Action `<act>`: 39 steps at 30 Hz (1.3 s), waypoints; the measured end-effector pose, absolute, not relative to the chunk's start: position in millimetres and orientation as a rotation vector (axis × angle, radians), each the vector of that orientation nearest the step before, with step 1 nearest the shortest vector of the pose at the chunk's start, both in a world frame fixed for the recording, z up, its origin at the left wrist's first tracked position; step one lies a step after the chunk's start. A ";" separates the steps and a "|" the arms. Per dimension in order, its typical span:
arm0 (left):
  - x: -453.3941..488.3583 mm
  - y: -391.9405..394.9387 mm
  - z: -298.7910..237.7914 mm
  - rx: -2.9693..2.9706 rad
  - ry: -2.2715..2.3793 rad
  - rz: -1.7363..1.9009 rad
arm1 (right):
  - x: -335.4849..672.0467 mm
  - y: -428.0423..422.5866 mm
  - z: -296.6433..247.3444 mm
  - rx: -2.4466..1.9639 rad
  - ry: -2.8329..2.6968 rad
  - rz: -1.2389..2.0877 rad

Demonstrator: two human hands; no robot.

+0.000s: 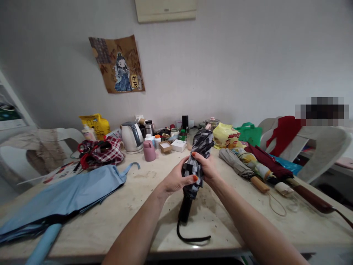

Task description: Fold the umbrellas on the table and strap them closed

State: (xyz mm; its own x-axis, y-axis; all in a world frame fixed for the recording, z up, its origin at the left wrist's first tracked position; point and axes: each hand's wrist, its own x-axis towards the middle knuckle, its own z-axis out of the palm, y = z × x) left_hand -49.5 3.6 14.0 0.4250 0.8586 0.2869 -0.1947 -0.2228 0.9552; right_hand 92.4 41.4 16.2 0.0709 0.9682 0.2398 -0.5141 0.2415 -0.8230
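Both my hands hold a folded grey camouflage umbrella (200,144) upright above the middle of the table (138,191). My left hand (176,179) wraps around its lower canopy, thumb across the front by the strap. My right hand (209,167) grips the canopy from the right side, fingers curled over the fabric. The umbrella's black handle (185,208) points down toward me, and its black wrist loop (190,238) rests on the table.
A light blue umbrella (63,197) lies at the left. Grey, patterned and dark red umbrellas (255,166) lie at the right. A white kettle (131,137), a pink cup (149,151), jars, boxes and bags crowd the back edge. White chairs stand on both sides.
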 end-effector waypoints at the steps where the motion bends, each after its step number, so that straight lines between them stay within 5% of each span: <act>1: -51.6 4.1 14.8 1.443 0.645 1.096 | 92.7 40.6 16.8 -0.639 -0.912 1.224; 8: -54.2 7.4 13.1 1.492 0.747 1.142 | 91.0 40.1 17.0 -0.641 -0.905 1.286; 19: -32.2 -17.1 21.0 1.616 1.159 1.218 | 86.7 22.9 33.2 -0.955 -1.020 0.745; 30: -35.4 0.6 -4.9 1.169 0.469 0.671 | 93.8 10.1 29.5 -0.543 -1.046 1.287; 39: -24.4 -9.8 8.7 1.676 1.309 1.056 | 85.3 20.3 31.8 -0.679 -0.877 0.979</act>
